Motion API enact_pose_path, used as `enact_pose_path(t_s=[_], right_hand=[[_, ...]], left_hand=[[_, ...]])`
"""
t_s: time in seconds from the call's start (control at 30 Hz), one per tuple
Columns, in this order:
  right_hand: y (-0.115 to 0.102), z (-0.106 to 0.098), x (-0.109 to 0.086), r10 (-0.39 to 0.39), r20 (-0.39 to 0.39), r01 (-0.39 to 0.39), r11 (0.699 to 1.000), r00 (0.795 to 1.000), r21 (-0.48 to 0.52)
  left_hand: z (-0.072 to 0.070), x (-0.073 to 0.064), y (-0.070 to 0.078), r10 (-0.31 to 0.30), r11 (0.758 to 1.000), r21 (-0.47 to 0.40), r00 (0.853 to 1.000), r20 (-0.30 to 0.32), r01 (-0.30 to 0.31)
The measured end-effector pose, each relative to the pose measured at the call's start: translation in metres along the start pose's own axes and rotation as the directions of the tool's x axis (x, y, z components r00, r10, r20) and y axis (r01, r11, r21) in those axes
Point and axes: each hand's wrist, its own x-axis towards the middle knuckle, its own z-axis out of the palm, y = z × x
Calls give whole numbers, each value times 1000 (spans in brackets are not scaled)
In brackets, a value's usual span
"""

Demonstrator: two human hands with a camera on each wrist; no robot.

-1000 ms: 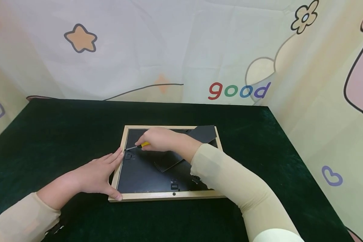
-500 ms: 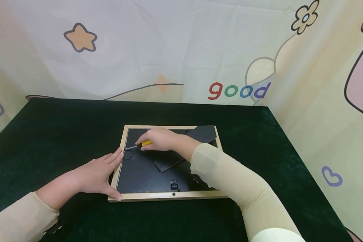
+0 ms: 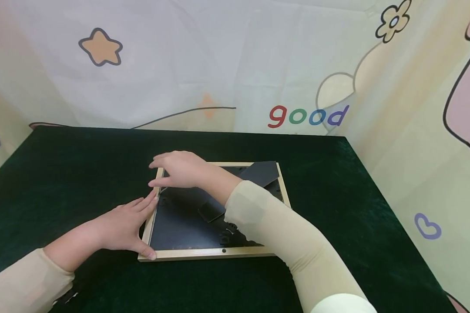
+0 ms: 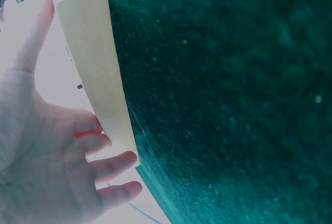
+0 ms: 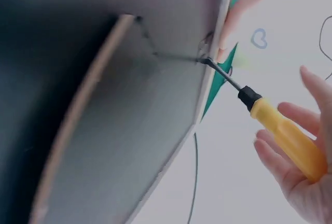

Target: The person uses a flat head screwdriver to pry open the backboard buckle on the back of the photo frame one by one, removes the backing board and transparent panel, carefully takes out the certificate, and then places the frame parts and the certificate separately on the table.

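Observation:
A light wooden picture frame (image 3: 192,253) lies face down, its black backing board (image 3: 180,230) showing. My left hand (image 3: 125,226) rests along the left side, thumb at the near corner and fingertips at the outer edge. Over the far left part reaches my right hand (image 3: 180,169), fingers and thumb stretched apart. The right wrist view has a yellow-handled screwdriver (image 5: 285,136) lying against that palm, fingers extended beside it rather than curled round. Its tip is at the inner edge of the wood, by a small dark tab. From the head view the handle is hidden under the hand.
A black stand flap (image 3: 262,171) rises slantwise from the backing board under the right forearm. Dark green cloth (image 3: 82,165) covers the table. Behind and beside it hangs a printed curtain (image 3: 180,65).
My right hand has moved left and slightly away from me, its fingers spreading from a grip on the screwdriver handle. The yellow handle has gone out of sight in the head view. My left hand stays.

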Motion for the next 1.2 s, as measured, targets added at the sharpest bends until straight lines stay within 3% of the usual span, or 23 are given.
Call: enact_pose_path(t_s=[0.13, 0.43, 0.73, 1.2], right_hand=[[-9, -7, 7, 26, -34, -25, 999, 999, 30], [-26, -14, 16, -6, -115, 14, 998, 993, 69], [-35, -15, 24, -30, -125, 29, 1000, 992, -10], [-37, -18, 37, 21, -99, -20, 1000, 995, 10]], left_hand=[[1, 0, 0, -2, 1000, 16, 1000, -5, 3], [2, 0, -2, -26, 1000, 2, 1000, -2, 26], [2, 2, 1, -28, 1000, -9, 1000, 4, 28], [-2, 1, 4, -27, 1000, -5, 1000, 13, 27]])
